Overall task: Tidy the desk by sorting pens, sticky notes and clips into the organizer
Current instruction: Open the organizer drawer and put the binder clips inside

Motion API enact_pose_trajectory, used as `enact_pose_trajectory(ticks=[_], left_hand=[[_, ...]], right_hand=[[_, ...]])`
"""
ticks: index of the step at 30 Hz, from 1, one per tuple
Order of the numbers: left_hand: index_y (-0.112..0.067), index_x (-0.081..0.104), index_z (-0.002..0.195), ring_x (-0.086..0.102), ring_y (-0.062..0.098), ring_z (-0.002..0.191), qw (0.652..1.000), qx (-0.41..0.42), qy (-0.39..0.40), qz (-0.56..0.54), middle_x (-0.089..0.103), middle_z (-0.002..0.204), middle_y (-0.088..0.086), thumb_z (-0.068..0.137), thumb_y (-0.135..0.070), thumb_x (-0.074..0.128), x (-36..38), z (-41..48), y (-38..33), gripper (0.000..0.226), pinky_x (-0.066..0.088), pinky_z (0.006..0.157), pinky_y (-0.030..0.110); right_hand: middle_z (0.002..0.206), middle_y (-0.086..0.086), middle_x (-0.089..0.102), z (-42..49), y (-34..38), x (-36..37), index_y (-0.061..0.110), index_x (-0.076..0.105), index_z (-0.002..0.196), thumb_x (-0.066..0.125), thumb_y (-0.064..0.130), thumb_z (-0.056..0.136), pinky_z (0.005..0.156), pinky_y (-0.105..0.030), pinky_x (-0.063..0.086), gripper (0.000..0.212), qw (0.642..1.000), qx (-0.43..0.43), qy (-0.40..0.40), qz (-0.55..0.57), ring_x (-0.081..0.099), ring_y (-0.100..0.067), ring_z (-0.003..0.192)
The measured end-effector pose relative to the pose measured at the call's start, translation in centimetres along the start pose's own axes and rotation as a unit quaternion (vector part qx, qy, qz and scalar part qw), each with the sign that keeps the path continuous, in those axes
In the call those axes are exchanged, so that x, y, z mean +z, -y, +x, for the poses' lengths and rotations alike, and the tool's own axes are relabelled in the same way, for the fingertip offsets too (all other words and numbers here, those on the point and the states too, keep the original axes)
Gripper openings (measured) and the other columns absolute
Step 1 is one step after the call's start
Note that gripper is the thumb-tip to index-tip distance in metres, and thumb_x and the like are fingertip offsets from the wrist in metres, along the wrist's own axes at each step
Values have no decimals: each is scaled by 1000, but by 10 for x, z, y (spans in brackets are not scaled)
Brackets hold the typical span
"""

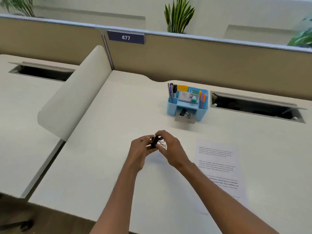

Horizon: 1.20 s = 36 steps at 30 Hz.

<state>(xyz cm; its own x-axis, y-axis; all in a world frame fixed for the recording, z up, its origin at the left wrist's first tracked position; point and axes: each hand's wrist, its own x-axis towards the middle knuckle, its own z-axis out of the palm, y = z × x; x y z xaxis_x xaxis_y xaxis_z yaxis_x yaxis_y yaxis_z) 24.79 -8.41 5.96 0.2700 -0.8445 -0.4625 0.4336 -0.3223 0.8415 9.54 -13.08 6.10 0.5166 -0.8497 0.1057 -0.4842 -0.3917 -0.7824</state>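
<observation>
Gripping black binder clips [154,142] with left hand [141,147] and right hand [170,146] above the desk [104,149], fingers of both curled round them, well apart from the blue organizer [202,112].

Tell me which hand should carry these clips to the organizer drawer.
Right, probably: both right hand and left hand grip the binder clips, but the organizer with its open drawer lies forward and rightward.
</observation>
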Motion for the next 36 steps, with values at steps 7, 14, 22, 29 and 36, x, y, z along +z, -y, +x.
enact_pose_trajectory(ticks=[7, 14, 22, 29, 36], left_hand=[[-2, 73, 114, 75, 34, 95, 999, 18, 39, 16, 77, 105, 19, 89, -9, 75, 57, 37, -14, 26, 61, 91, 43], [-7, 71, 120, 74, 31, 103, 996, 44, 62, 48, 78, 105, 12, 91, -9, 74, 110, 73, -24, 29, 61, 88, 39], [-20, 68, 127, 63, 13, 112, 971, 100, -142, 164, 69, 127, -3, 97, -27, 64, 139, 98, -23, 30, 48, 85, 22], [-13, 63, 133, 61, 28, 121, 986, 2, -116, 117, 65, 131, 8, 99, -22, 61, 142, 113, -14, 36, 51, 106, 48], [-7, 66, 123, 70, 34, 106, 995, -36, -84, 45, 72, 100, 9, 99, -20, 61, 140, 117, -11, 27, 59, 95, 43]], right_hand=[[116, 10, 70, 24, -30, -56, 23, 62, 127, 78, 17, 88, 88, -16, 54, 43, 993, 59, -72, 70, 67, -5, 99], [90, 1, 79, 41, -60, -95, 12, 79, 104, 72, 3, 90, 73, -23, 60, 17, 931, 205, -160, 255, 75, -16, 84], [88, 4, 78, 79, -74, -113, 16, 80, 99, 78, 8, 87, 71, -13, 58, 14, 917, 230, -274, 174, 74, -9, 79], [84, 6, 75, 103, -79, -107, 12, 81, 99, 79, 6, 86, 71, -10, 57, 14, 937, 238, -236, 102, 71, -1, 77], [92, 0, 77, 108, -79, -97, 12, 80, 101, 74, 5, 89, 81, -21, 58, 15, 955, 214, -205, 16, 69, -6, 79]])
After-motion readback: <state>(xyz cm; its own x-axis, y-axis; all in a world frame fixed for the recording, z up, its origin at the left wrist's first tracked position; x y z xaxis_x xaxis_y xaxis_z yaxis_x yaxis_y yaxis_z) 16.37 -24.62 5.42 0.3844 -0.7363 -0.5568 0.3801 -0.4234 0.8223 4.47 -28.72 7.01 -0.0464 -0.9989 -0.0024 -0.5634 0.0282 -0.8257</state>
